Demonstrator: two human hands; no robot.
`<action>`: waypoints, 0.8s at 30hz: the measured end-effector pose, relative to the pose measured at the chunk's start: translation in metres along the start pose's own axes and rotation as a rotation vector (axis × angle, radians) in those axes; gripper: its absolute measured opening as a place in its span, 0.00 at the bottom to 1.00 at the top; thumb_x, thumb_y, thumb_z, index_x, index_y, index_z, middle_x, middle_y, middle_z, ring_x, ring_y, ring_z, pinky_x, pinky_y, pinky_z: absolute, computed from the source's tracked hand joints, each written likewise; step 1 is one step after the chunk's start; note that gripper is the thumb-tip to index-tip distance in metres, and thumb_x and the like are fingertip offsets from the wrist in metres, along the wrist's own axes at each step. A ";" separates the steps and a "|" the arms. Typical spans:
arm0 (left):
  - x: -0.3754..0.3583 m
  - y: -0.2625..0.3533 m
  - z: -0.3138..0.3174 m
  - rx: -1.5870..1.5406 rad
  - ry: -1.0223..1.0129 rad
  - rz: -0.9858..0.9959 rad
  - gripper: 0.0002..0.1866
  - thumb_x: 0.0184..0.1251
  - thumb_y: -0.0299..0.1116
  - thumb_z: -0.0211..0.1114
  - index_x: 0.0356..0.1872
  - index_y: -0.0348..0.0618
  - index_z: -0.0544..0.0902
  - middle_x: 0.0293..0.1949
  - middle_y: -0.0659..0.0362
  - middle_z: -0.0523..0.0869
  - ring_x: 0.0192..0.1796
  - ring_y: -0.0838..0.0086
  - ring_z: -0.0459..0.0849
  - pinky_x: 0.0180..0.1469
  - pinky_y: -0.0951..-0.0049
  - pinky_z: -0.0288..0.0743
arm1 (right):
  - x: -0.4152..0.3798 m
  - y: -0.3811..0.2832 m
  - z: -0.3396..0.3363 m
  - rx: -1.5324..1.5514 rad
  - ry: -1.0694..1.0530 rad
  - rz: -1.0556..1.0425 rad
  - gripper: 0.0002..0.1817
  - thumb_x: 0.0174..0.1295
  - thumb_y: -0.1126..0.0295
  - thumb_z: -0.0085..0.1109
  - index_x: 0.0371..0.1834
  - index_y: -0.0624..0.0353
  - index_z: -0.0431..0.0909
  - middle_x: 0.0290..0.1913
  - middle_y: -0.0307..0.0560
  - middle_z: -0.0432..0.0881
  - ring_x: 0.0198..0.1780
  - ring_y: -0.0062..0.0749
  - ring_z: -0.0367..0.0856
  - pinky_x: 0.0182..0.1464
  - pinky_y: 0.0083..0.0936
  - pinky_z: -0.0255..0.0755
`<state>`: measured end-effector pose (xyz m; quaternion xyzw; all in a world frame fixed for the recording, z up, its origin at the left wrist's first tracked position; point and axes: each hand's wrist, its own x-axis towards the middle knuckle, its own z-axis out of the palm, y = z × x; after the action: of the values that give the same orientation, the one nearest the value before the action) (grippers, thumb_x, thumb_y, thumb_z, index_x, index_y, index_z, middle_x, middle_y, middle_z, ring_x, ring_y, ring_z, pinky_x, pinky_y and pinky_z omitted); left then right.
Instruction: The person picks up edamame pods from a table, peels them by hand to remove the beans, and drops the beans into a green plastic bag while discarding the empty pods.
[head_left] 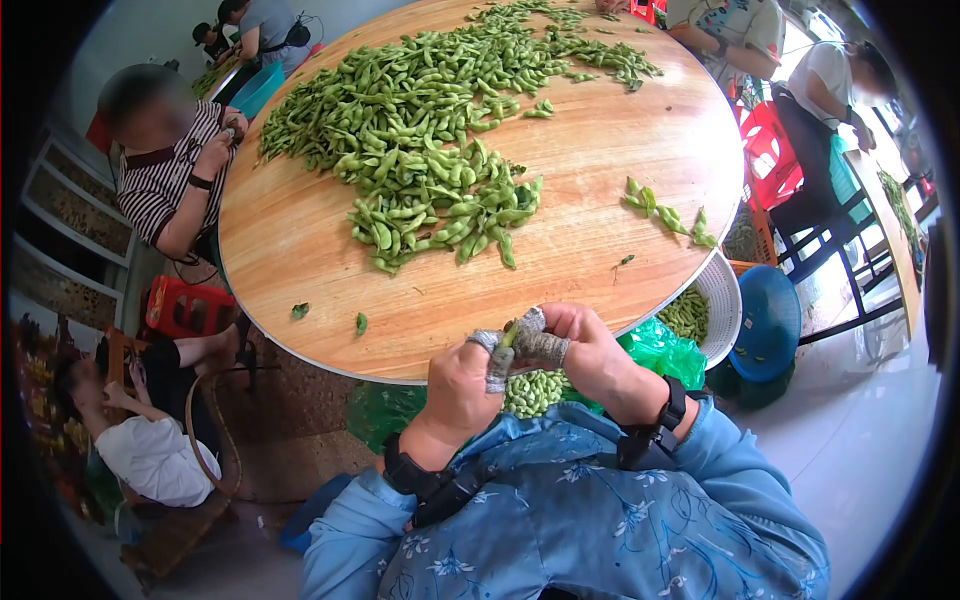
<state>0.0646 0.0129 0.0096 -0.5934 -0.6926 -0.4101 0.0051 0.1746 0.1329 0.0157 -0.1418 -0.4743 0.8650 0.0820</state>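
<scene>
Just beyond the near edge of the round wooden table (580, 220), my left hand (462, 385) and my right hand (585, 355) meet fingertip to fingertip. Grey coverings wrap the fingertips of both. A green bean pod (508, 335) is pinched between them, its lower part hidden by the fingers. Shelled green beans (533, 392) show below my hands, over my lap. A large pile of bean pods (430, 130) spreads over the far and left part of the table.
Some loose pods (672, 216) lie at the table's right. Beyond its right edge are a white basket (728, 310) of pods and a blue basin (768, 325). Green plastic (665, 350) hangs beside my right hand. Other people sit around, one at the table's left.
</scene>
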 end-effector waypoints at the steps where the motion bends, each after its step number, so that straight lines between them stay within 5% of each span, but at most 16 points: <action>1: -0.001 0.002 0.002 -0.187 0.027 -0.161 0.03 0.58 0.26 0.54 0.28 0.38 0.72 0.19 0.57 0.74 0.21 0.65 0.74 0.25 0.70 0.67 | 0.000 0.003 0.001 0.013 0.008 -0.049 0.07 0.60 0.72 0.53 0.36 0.64 0.75 0.35 0.39 0.79 0.37 0.20 0.76 0.44 0.20 0.71; 2: -0.001 0.002 0.003 -0.186 0.027 -0.161 0.03 0.58 0.26 0.54 0.28 0.38 0.72 0.19 0.57 0.74 0.21 0.65 0.74 0.25 0.70 0.67 | 0.000 0.005 0.002 0.027 0.015 -0.098 0.06 0.59 0.72 0.53 0.36 0.64 0.75 0.35 0.39 0.79 0.37 0.20 0.76 0.44 0.20 0.71; 4: -0.001 0.003 0.003 -0.702 0.028 -0.583 0.07 0.66 0.31 0.51 0.30 0.39 0.73 0.19 0.63 0.74 0.20 0.78 0.71 0.24 0.78 0.64 | 0.000 0.007 0.003 -0.058 0.017 -0.154 0.06 0.59 0.74 0.53 0.36 0.65 0.74 0.35 0.40 0.79 0.37 0.19 0.76 0.43 0.20 0.71; 6: 0.002 0.000 -0.003 -0.941 -0.033 -0.685 0.08 0.67 0.32 0.49 0.31 0.40 0.73 0.20 0.65 0.74 0.20 0.81 0.70 0.22 0.82 0.62 | -0.001 0.004 0.001 -0.145 0.019 -0.213 0.05 0.58 0.75 0.53 0.36 0.66 0.74 0.35 0.41 0.79 0.37 0.19 0.76 0.42 0.20 0.71; 7: 0.006 -0.001 -0.006 -1.180 -0.094 -0.785 0.09 0.68 0.33 0.47 0.33 0.41 0.73 0.22 0.66 0.73 0.19 0.85 0.68 0.21 0.85 0.61 | -0.003 -0.003 -0.001 -0.564 0.024 -0.368 0.05 0.57 0.77 0.53 0.35 0.67 0.73 0.34 0.42 0.78 0.38 0.19 0.75 0.42 0.20 0.71; 8: 0.009 0.003 -0.009 -1.163 -0.122 -0.828 0.08 0.68 0.30 0.46 0.32 0.42 0.73 0.21 0.65 0.74 0.20 0.86 0.68 0.21 0.87 0.60 | -0.004 -0.007 -0.002 -0.983 0.025 -0.518 0.05 0.57 0.78 0.53 0.35 0.69 0.72 0.34 0.43 0.78 0.39 0.18 0.74 0.41 0.20 0.71; 9: 0.009 0.004 -0.011 -1.160 -0.113 -0.830 0.08 0.68 0.30 0.46 0.32 0.42 0.73 0.21 0.65 0.74 0.20 0.86 0.68 0.21 0.87 0.60 | -0.005 -0.008 -0.001 -0.980 0.015 -0.519 0.05 0.57 0.78 0.53 0.35 0.69 0.72 0.34 0.43 0.78 0.39 0.18 0.74 0.41 0.20 0.71; 11: 0.009 0.005 -0.016 -0.871 -0.211 -0.666 0.06 0.66 0.26 0.46 0.33 0.40 0.73 0.21 0.65 0.74 0.21 0.86 0.69 0.22 0.86 0.61 | -0.006 -0.006 0.003 -0.568 0.088 -0.348 0.04 0.54 0.79 0.55 0.31 0.67 0.72 0.28 0.46 0.76 0.33 0.25 0.76 0.35 0.24 0.70; 12: 0.013 0.007 -0.018 -0.826 -0.242 -0.663 0.06 0.62 0.20 0.46 0.32 0.39 0.73 0.21 0.65 0.75 0.22 0.86 0.71 0.22 0.85 0.62 | -0.003 0.000 0.005 -0.388 0.124 -0.328 0.06 0.49 0.78 0.59 0.28 0.64 0.72 0.22 0.49 0.72 0.27 0.39 0.74 0.30 0.29 0.67; 13: 0.011 0.004 -0.018 -0.823 -0.234 -0.667 0.06 0.62 0.20 0.46 0.32 0.39 0.73 0.21 0.65 0.75 0.22 0.86 0.71 0.22 0.85 0.62 | -0.001 0.000 0.005 -0.387 0.116 -0.325 0.06 0.49 0.78 0.59 0.28 0.64 0.72 0.22 0.49 0.72 0.27 0.39 0.74 0.30 0.29 0.67; 15: 0.007 -0.004 -0.012 -0.675 -0.218 -0.481 0.06 0.58 0.18 0.47 0.31 0.38 0.73 0.21 0.65 0.75 0.23 0.86 0.71 0.23 0.84 0.64 | -0.001 -0.004 0.000 -0.886 0.065 -0.579 0.07 0.46 0.78 0.60 0.26 0.63 0.72 0.21 0.52 0.70 0.25 0.50 0.71 0.28 0.33 0.65; 20: 0.005 -0.004 -0.008 -0.634 -0.164 -0.497 0.07 0.56 0.18 0.48 0.33 0.35 0.74 0.24 0.64 0.76 0.24 0.86 0.72 0.26 0.84 0.66 | 0.001 -0.004 -0.004 -1.032 0.260 -0.666 0.06 0.45 0.81 0.59 0.26 0.61 0.74 0.24 0.52 0.73 0.28 0.49 0.74 0.29 0.34 0.68; 24: 0.002 -0.015 -0.018 -0.102 -0.068 -0.259 0.07 0.50 0.18 0.55 0.32 0.36 0.76 0.27 0.58 0.78 0.27 0.74 0.77 0.31 0.76 0.71 | -0.001 -0.026 -0.062 -1.160 0.581 -0.626 0.04 0.49 0.79 0.57 0.29 0.61 0.77 0.27 0.52 0.76 0.30 0.45 0.76 0.31 0.31 0.69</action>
<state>0.0429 0.0049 0.0140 -0.5121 -0.7415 -0.4216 -0.1014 0.1959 0.1958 0.0069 -0.2440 -0.8349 0.3369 0.3605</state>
